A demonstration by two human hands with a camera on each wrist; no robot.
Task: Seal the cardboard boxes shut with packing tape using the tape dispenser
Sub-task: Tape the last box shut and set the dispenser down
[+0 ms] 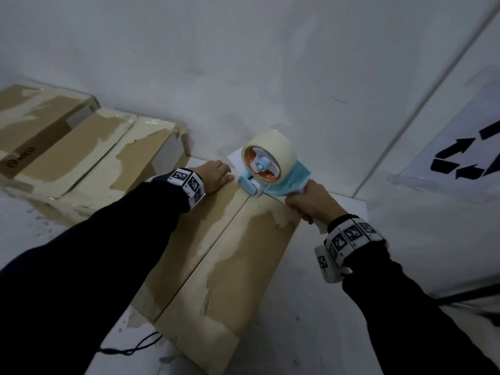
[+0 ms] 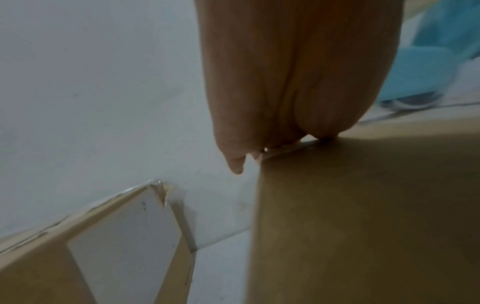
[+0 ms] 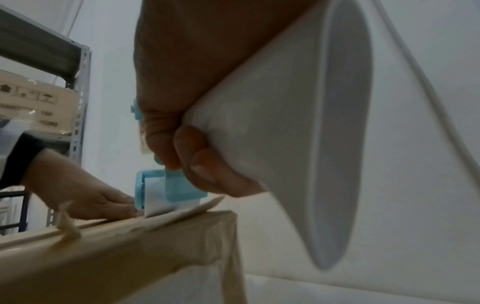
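Note:
A brown cardboard box point(image 1: 216, 261) lies in front of me, its two top flaps meeting at a centre seam, with torn patches of old tape. My right hand point(image 1: 311, 201) grips the white handle point(image 3: 298, 123) of a blue tape dispenser point(image 1: 273, 171) carrying a roll of clear tape point(image 1: 270, 150). The dispenser's roller point(image 3: 153, 191) sits on the far end of the seam. My left hand point(image 1: 215, 175) presses flat on the left flap at the far edge, fingers point(image 2: 285, 82) straight and reaching over the edge, right beside the roller.
Two more taped cardboard boxes point(image 1: 81, 150) lie against the white wall at the left. A sheet with a black recycling symbol point(image 1: 465, 155) hangs at the right. A metal shelf point(image 3: 78, 82) with a box stands behind. A black cord point(image 1: 135, 347) lies on the floor.

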